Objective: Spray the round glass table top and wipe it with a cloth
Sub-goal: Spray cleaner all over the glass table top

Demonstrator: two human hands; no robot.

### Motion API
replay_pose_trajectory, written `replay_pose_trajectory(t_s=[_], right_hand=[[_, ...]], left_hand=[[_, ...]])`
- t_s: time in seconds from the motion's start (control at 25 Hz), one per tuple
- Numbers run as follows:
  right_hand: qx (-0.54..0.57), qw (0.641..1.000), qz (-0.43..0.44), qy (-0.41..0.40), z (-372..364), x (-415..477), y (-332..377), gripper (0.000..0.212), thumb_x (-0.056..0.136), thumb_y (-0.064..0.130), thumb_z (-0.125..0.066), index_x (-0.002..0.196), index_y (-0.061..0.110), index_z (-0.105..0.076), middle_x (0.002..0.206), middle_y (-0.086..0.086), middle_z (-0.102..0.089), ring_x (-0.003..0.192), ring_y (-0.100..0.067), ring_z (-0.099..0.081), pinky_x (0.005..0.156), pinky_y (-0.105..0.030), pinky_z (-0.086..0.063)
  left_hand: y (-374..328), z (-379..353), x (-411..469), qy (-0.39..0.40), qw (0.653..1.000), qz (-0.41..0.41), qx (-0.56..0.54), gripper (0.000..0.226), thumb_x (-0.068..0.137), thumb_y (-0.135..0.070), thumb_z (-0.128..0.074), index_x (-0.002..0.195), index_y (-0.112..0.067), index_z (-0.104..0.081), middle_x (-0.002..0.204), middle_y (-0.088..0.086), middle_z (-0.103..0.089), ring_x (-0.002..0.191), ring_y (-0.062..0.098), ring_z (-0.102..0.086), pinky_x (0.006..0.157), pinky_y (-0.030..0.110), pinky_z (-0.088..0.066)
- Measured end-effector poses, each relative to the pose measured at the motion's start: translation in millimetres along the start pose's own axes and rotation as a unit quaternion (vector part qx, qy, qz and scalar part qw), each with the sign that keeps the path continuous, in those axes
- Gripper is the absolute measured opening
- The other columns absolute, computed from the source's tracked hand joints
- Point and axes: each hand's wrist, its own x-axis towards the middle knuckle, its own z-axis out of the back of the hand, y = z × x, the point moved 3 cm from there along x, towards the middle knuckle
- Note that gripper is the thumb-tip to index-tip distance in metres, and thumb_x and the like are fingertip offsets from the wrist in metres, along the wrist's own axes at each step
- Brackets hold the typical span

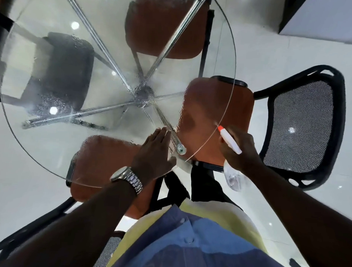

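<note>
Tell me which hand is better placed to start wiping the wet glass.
Left, probably. The left hand lies flat on the droplet-covered glass table top, with a pale patch, perhaps the cloth, by its thumb. The right hand grips the spray bottle beyond the rim.

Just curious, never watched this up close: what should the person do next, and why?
Probably wipe with the left hand, flat on the glass table top: droplets already cover much of it. The right hand holds the spray bottle beside the rim.
</note>
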Motion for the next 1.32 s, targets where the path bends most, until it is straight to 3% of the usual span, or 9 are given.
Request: replay_pose_trajectory(t_s=[0.12, 0.24, 0.52, 0.64, 0.8, 0.96, 1.12, 1.2, 1.32], right_hand=[[0.007, 1.000, 0.001, 0.018, 8, 26, -9, 0.013, 0.080, 0.003, -0.065, 0.077, 0.013, -0.057, 0.065, 0.000, -0.057, 0.059, -0.022, -0.055, 0.057, -0.036, -0.044], [0.026, 0.998, 0.017, 0.058, 17, 53, -13, 0.021, 0.085, 0.000, -0.074, 0.086, 0.018, -0.062, 0.073, 0.009, -0.062, 0.065, -0.013, -0.061, 0.062, -0.022, -0.048], [0.032, 0.991, 0.031, 0.129, 36, 136, -8, 0.025, 0.084, 0.007, -0.076, 0.088, 0.027, -0.062, 0.076, 0.011, -0.064, 0.066, -0.005, -0.063, 0.062, -0.008, -0.041], [0.026, 0.982, 0.054, 0.180, 31, 161, 7, 0.015, 0.090, 0.006, -0.075, 0.096, 0.018, -0.069, 0.083, 0.003, -0.069, 0.069, -0.010, -0.066, 0.062, -0.024, -0.049], [0.031, 0.977, 0.086, 0.191, 16, 171, 33, 0.014, 0.084, 0.009, -0.067, 0.098, 0.005, -0.069, 0.083, -0.012, -0.069, 0.073, -0.035, -0.068, 0.066, -0.051, -0.058], [-0.010, 0.968, 0.116, 0.222, -13, 164, 71, 0.010, 0.087, 0.009, -0.077, 0.094, 0.005, -0.070, 0.081, -0.009, -0.070, 0.078, -0.021, -0.062, 0.077, -0.048, -0.054], [-0.010, 0.959, 0.106, 0.263, -43, 141, 113, 0.013, 0.090, 0.001, -0.076, 0.099, -0.006, -0.070, 0.078, -0.016, -0.065, 0.078, -0.039, -0.066, 0.078, -0.059, -0.055], [-0.005, 0.953, 0.117, 0.279, -58, 130, 127, 0.006, 0.090, 0.005, -0.075, 0.092, 0.010, -0.071, 0.071, 0.003, -0.059, 0.072, -0.033, -0.065, 0.074, -0.054, -0.056], [-0.001, 0.940, 0.105, 0.325, -75, 110, 148, 0.020, 0.096, 0.013, -0.067, 0.095, 0.033, -0.063, 0.077, 0.008, -0.060, 0.067, -0.007, -0.053, 0.065, -0.021, -0.046]], left_hand=[[-8, 5, 14, 0.000, 1.000, 0.000, 0.001, 0.090, 0.091, -0.045, -0.061, 0.161, -0.007, -0.022, 0.170, 0.013, -0.019, 0.158, 0.028, -0.015, 0.129, 0.042, -0.018], [-12, 13, 35, 0.014, 0.999, 0.028, -0.007, 0.095, 0.089, -0.052, -0.063, 0.161, -0.007, -0.022, 0.170, 0.013, -0.019, 0.158, 0.030, -0.016, 0.129, 0.044, -0.020], [-24, 38, 71, 0.004, 0.998, 0.067, -0.017, 0.093, 0.094, -0.045, -0.064, 0.163, -0.008, -0.014, 0.173, 0.011, -0.010, 0.160, 0.026, -0.008, 0.129, 0.042, -0.014], [-22, 41, 74, -0.011, 0.995, 0.096, -0.029, 0.091, 0.093, -0.044, -0.065, 0.163, -0.009, -0.019, 0.172, 0.011, -0.014, 0.159, 0.026, -0.011, 0.130, 0.040, -0.013], [-13, 43, 56, -0.025, 0.986, 0.143, -0.078, 0.092, 0.091, -0.044, -0.068, 0.162, -0.009, -0.022, 0.172, 0.008, -0.016, 0.159, 0.025, -0.012, 0.128, 0.036, -0.012], [6, 37, 16, -0.039, 0.973, 0.197, -0.114, 0.098, 0.082, -0.058, -0.061, 0.161, -0.010, -0.028, 0.170, 0.007, -0.022, 0.158, 0.022, -0.016, 0.129, 0.038, -0.018], [25, 30, -35, -0.076, 0.959, 0.238, -0.134, 0.098, 0.079, -0.061, -0.057, 0.157, -0.007, -0.036, 0.166, 0.011, -0.034, 0.155, 0.027, -0.028, 0.126, 0.042, -0.027], [33, 22, -57, -0.094, 0.955, 0.243, -0.143, 0.093, 0.080, -0.056, -0.063, 0.155, -0.006, -0.038, 0.165, 0.012, -0.035, 0.154, 0.029, -0.031, 0.125, 0.042, -0.029], [46, 10, -89, -0.122, 0.948, 0.248, -0.160, 0.092, 0.080, -0.057, -0.059, 0.155, -0.006, -0.040, 0.164, 0.012, -0.036, 0.153, 0.030, -0.032, 0.125, 0.042, -0.029]])
